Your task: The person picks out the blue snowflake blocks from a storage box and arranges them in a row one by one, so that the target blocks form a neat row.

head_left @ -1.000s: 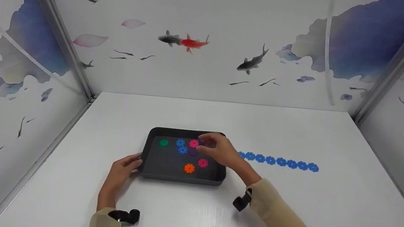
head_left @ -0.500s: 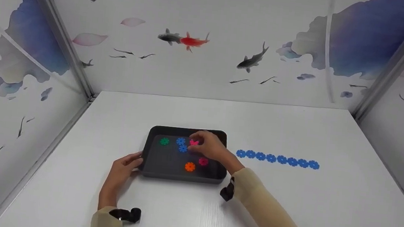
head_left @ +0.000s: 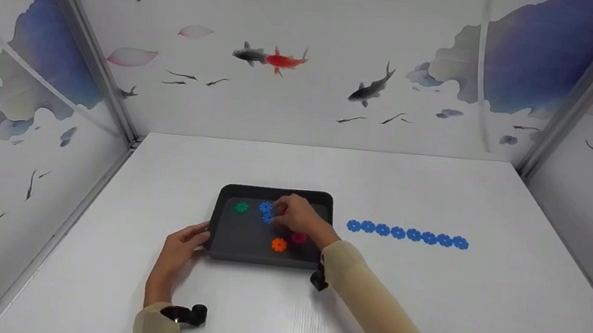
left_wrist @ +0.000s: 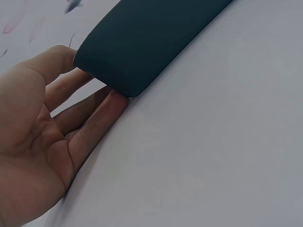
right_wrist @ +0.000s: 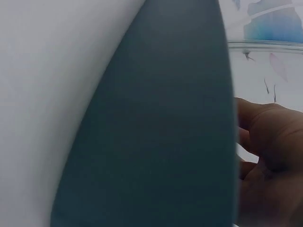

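In the head view, my left hand (head_left: 180,248) holds the left wall of a dark rectangular tray (head_left: 244,259); the left wrist view shows the thumb at the rim and other fingers lower against the wall. Over the tray, my right hand (head_left: 300,216) has thumb and forefinger bent and apart, tips right beside two blue flower-shaped discs (head_left: 265,207). A pink disc is mostly hidden behind these fingers. Also in the tray are a green disc (head_left: 241,207), an orange disc (head_left: 278,245) and a partly covered magenta disc (head_left: 298,238). The tray wall (right_wrist: 161,118) blocks the fingertips in the right wrist view.
A row of several blue discs (head_left: 398,232) lies edge to edge on the white table (head_left: 407,199), right of the tray. White panels (head_left: 312,113) printed with fish and petals enclose the table at the back and sides.
My right hand has moved left inside the tray, from the purple and pink discs to the blue pair, uncovering the left end of the blue row. The left hand stays at the tray.
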### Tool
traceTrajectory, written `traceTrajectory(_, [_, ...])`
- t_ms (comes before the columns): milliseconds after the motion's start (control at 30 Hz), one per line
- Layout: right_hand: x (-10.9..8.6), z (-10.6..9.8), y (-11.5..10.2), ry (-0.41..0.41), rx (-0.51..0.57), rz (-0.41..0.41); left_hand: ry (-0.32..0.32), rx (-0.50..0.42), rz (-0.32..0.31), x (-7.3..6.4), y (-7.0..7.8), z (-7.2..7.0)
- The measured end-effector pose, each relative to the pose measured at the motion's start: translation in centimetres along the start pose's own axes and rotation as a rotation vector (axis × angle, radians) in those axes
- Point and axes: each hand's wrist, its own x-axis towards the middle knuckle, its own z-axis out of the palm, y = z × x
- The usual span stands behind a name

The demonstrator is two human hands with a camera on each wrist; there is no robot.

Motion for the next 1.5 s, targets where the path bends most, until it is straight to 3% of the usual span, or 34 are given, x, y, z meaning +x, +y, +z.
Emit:
traceTrajectory(467, [0.8, 0.8, 0.3, -0.003, 0.034, 0.072, 0.008, 0.031, 0.012, 0.2, -0.2, -0.1])
traceTrajectory(733, [1.2, 1.0, 0.0, -0.009, -0.008, 0.054, -0.010, -0.074, 0.012, 0.3, -0.5, -0.1])
traceTrajectory(1233, [1.0, 1.0, 0.0, -0.003, 0.012, 0.073, 0.011, -0.028, 0.004, 0.2, -0.4, -0.1])
traceTrajectory(1500, [1.2, 1.2, 0.2, 0.014, -0.053, 0.058, 0.013, -0.031, 0.005, 0.1, -0.3, 0.1])
